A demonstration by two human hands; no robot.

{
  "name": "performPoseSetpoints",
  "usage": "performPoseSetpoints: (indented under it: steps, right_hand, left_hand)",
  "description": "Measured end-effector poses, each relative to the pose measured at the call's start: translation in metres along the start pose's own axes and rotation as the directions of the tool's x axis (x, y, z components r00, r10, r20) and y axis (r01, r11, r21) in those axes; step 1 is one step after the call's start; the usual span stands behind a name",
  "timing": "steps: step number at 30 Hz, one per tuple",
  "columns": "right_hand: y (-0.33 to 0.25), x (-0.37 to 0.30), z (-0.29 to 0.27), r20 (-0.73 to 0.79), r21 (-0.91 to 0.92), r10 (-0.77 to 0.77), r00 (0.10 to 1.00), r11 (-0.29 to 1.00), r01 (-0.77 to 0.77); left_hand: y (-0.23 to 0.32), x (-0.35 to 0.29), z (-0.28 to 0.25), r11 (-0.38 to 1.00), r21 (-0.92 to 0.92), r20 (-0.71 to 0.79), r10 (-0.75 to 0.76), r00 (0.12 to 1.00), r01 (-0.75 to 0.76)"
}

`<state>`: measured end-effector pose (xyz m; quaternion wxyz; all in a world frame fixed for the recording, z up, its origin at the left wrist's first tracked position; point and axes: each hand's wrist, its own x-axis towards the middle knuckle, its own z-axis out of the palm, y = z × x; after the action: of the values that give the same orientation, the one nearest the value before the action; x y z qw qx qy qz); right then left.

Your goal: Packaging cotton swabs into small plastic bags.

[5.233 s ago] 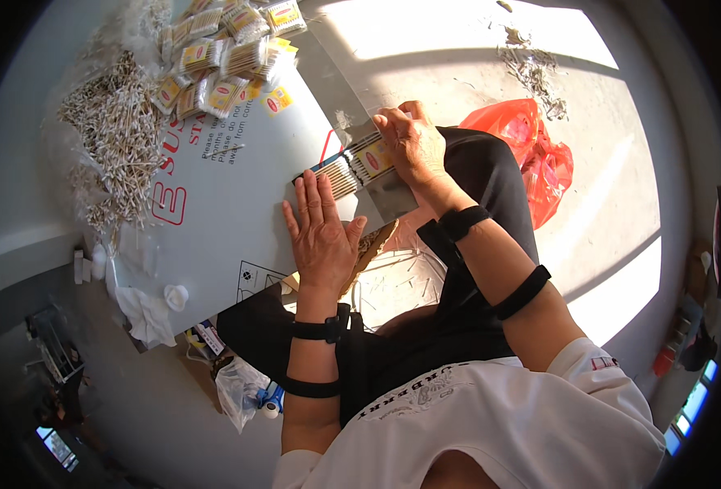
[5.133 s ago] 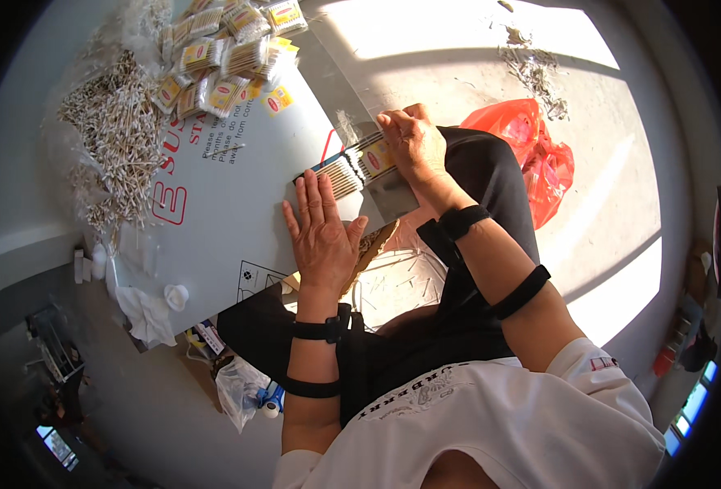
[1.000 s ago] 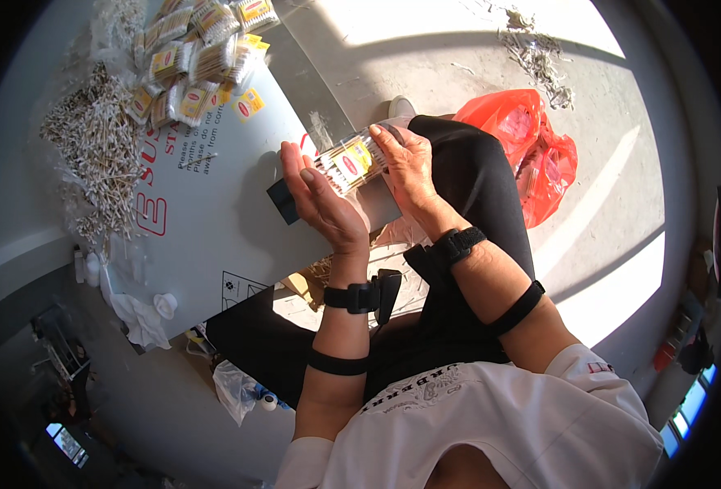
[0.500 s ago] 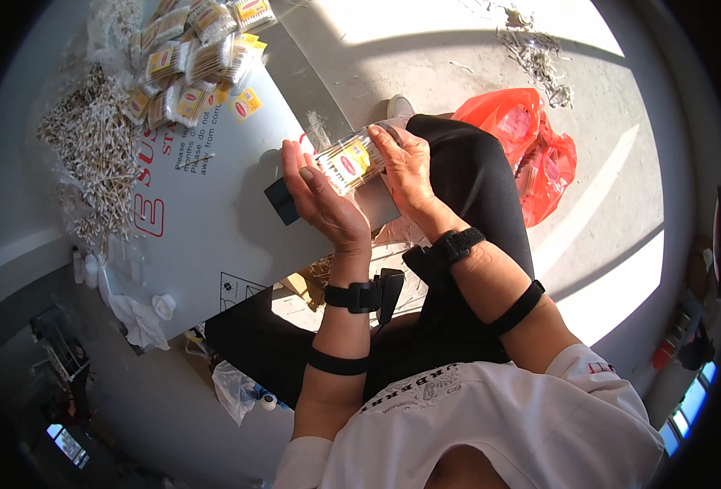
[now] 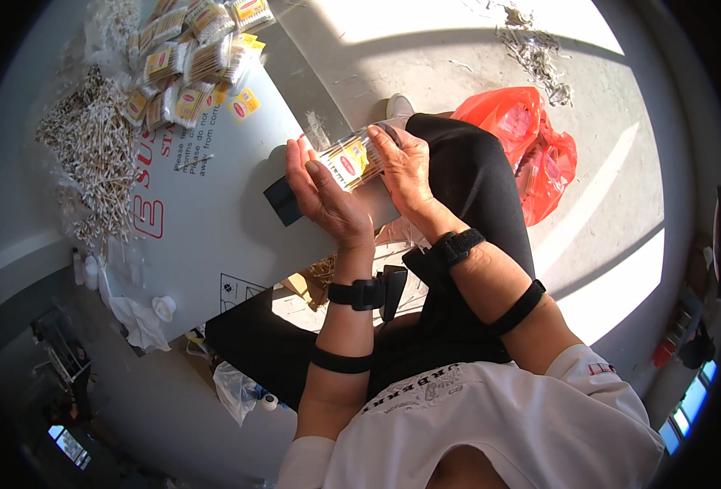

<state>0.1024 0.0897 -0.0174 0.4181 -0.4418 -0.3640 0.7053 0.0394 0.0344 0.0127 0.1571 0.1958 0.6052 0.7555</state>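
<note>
A clear plastic pack of cotton swabs [image 5: 351, 163] with a yellow and white label is held up between my hands over the table's right edge. My right hand [image 5: 407, 165] grips its right end, thumb on top and fingers curled round the far side. Upright and fairly flat, my left hand [image 5: 328, 196] has its fingers stretched out and its palm and thumb against the pack's left end. Black straps circle both wrists and forearms.
Filled swab packs [image 5: 189, 69] are heaped at the table's far left, beside a large pile of loose cotton swabs [image 5: 92, 147]. A yellow label card [image 5: 245, 103] lies near them on the grey printed tabletop [image 5: 214, 204]. Right of my leg, a red plastic bag [image 5: 531, 147] sits on the floor.
My left hand has shifted slightly to the right against the pack's end. My right hand and the pack have hardly moved.
</note>
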Motion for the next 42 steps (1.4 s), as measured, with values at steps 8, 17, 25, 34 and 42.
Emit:
performPoseSetpoints:
  steps: [8,17,25,34,42]
  right_hand:
    - [-0.004,-0.001,-0.001,0.043,0.166,0.069,0.997,0.983,-0.075]
    - [-0.012,0.0,-0.004,0.116,0.239,0.103,0.988,0.963,-0.128]
    - [-0.009,-0.002,0.001,0.13,0.163,0.053,0.99,0.984,-0.074]
    - [-0.001,0.001,-0.008,0.023,0.326,0.168,0.986,0.931,-0.166]
    - [-0.012,-0.011,-0.024,0.155,0.29,0.285,0.946,0.902,-0.319]
  left_hand:
    - [0.001,0.006,-0.019,0.613,0.632,0.461,0.194,0.866,-0.474]
    - [0.016,0.008,-0.029,0.162,0.711,0.702,-0.132,0.699,-0.684]
    - [0.015,0.01,-0.029,0.147,0.685,0.728,-0.163,0.665,-0.714]
    - [0.017,0.011,-0.028,0.201,0.669,0.744,-0.178,0.644,-0.716]
    - [0.016,0.012,-0.03,0.189,0.666,0.746,-0.192,0.638,-0.722]
